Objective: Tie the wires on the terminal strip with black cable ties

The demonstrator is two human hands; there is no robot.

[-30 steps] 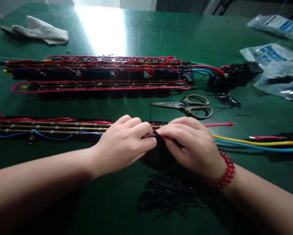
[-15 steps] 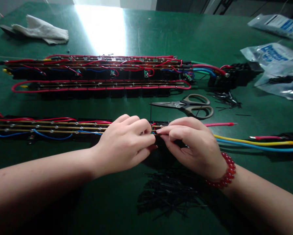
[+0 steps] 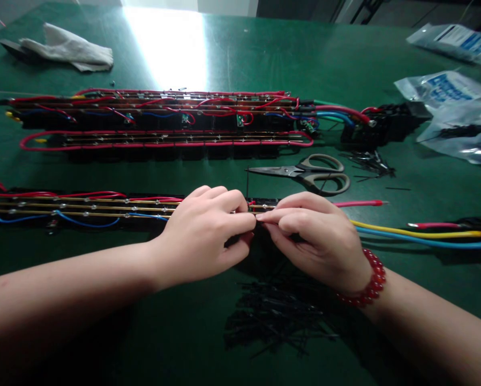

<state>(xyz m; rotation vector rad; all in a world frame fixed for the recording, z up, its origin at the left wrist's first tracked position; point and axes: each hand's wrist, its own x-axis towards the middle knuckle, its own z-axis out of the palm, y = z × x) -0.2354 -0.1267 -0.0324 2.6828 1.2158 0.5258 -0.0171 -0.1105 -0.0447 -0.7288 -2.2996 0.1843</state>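
A long black assembly (image 3: 107,206) with brass rods and red and blue wires lies across the table before me. My left hand (image 3: 210,230) is over it, fingers curled closed near its right part; what they grip is hidden. Close beside it, my right hand (image 3: 316,233) has thumb and forefinger pinched at the assembly's edge, its fingertips meeting those of my left. A thin black cable tie (image 3: 247,185) sticks up behind the fingertips, its lower part running down between my hands. A heap of black cable ties (image 3: 280,316) lies below my hands.
Scissors (image 3: 300,172) lie just behind my hands, with loose black offcuts (image 3: 371,163) to their right. Two more wired assemblies (image 3: 152,110) stretch across farther back. Plastic bags (image 3: 451,88) lie at the right, a white cloth (image 3: 67,47) at the far left. Yellow and blue cables (image 3: 421,234) run right.
The lower fingers of my left hand have shifted slightly, and its forefinger has come down close to the right fingertips. My right hand stays pinched in nearly the same place.
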